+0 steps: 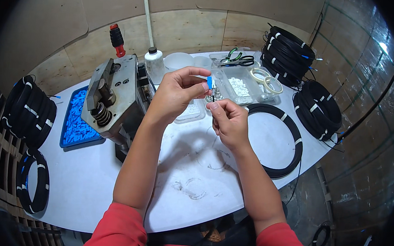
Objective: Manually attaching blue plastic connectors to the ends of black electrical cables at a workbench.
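Observation:
Over the middle of the table, my left hand pinches a small blue plastic connector piece between thumb and fingertips. Just right of it and lower, my right hand is closed on the end of a thin black cable, its thumb and forefinger pressed together. A whitish tip on the cable end stands upright beside the blue piece; whether the two touch I cannot tell. A coil of black cable, bound with white tape, lies to the right of my right hand.
A metal press stands left of my left arm, beside a blue tray of blue pieces. Behind my hands are a clear bin of white parts, tape rolls, scissors and a bottle. Cable coils stack at the back right.

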Available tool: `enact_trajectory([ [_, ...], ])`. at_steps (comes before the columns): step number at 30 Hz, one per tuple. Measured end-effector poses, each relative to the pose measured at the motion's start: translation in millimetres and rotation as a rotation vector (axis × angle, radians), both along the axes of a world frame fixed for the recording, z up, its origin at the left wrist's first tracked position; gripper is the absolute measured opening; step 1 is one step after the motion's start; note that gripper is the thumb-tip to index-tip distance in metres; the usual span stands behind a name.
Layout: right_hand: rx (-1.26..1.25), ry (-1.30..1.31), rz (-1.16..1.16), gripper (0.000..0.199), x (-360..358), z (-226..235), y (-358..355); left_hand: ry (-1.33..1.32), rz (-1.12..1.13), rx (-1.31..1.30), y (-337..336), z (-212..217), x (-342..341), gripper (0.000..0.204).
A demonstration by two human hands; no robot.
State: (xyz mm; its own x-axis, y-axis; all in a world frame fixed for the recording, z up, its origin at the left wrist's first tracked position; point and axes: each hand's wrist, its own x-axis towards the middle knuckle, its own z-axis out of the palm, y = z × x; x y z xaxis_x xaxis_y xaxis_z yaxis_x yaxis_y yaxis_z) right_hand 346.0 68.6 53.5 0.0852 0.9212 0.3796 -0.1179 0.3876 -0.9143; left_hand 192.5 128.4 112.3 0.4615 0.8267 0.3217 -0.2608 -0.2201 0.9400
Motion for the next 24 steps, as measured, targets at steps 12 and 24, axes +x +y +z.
enact_trajectory([
  [12,-0.032,0.03,0.031,0.017,1.3,2.7,-2.0,-0.002,0.012,-0.027,-0.3,0.3,-0.8,0.027],
  [24,-0.038,0.03,0.024,0.016,1.6,1.9,-1.1,0.003,0.009,-0.038,1.1,-0.4,-0.6,0.028],
])
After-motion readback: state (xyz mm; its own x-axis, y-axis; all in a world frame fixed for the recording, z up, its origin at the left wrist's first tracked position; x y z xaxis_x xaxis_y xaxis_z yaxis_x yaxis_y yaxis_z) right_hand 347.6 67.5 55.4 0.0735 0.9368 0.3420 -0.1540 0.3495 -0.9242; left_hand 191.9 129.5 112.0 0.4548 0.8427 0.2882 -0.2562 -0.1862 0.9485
